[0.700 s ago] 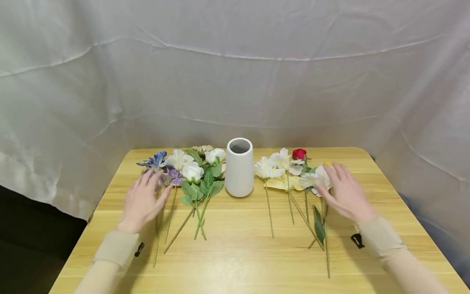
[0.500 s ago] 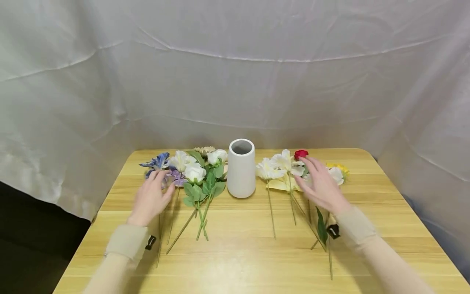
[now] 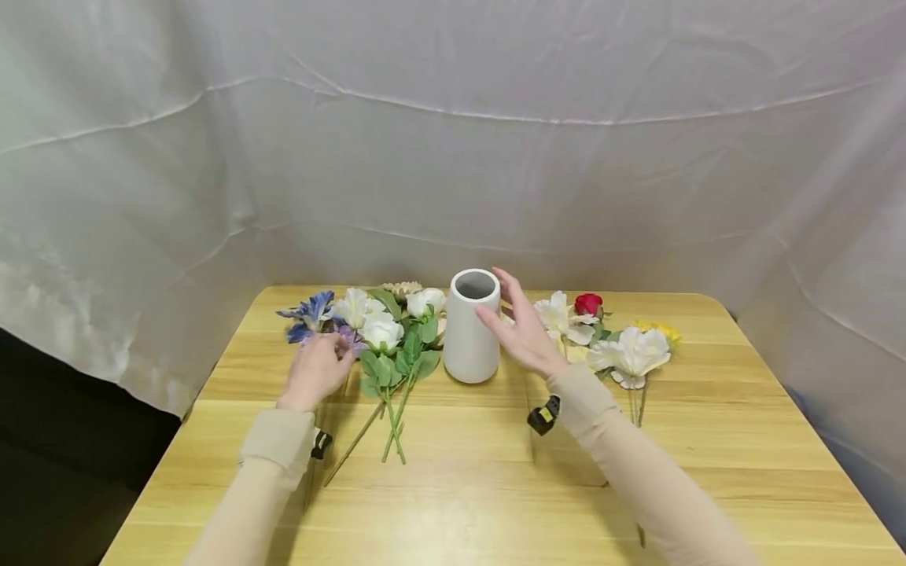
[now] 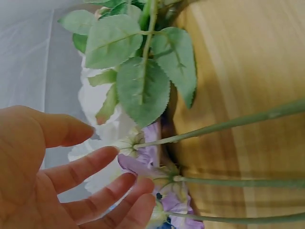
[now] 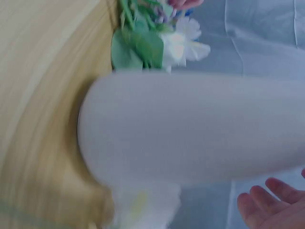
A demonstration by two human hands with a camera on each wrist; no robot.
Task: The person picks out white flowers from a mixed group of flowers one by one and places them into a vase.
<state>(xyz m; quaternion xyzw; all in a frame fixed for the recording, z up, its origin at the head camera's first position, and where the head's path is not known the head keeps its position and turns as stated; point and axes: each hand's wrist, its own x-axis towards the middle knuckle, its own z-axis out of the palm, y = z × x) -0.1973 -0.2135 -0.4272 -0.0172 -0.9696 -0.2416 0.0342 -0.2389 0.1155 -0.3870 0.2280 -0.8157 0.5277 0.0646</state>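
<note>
A white vase (image 3: 470,342) stands upright at the middle of the table, its round mouth facing up. Beside its right side is my right hand (image 3: 525,334), thumb and fingers spread around the upper part. In the right wrist view the vase (image 5: 190,129) fills the middle, with the fingertips close below its upper end. My left hand (image 3: 318,371) reaches into the left flowers, fingers loosely bent. The left wrist view shows a gap between thumb and index finger, fingertips right at purple petals (image 4: 138,166) and a green stem (image 4: 224,126). White roses (image 3: 382,332) lie next to it.
A blue flower (image 3: 311,310) lies at the far left. Right of the vase lie white flowers (image 3: 633,355), a red rose (image 3: 587,304) and a yellow flower (image 3: 661,332), stems toward the front. A grey-white curtain (image 3: 510,173) hangs behind the wooden table (image 3: 453,503).
My right hand has swept left from the right-hand flowers to the vase. My left hand has moved slightly right, its fingers bending more among the left flowers.
</note>
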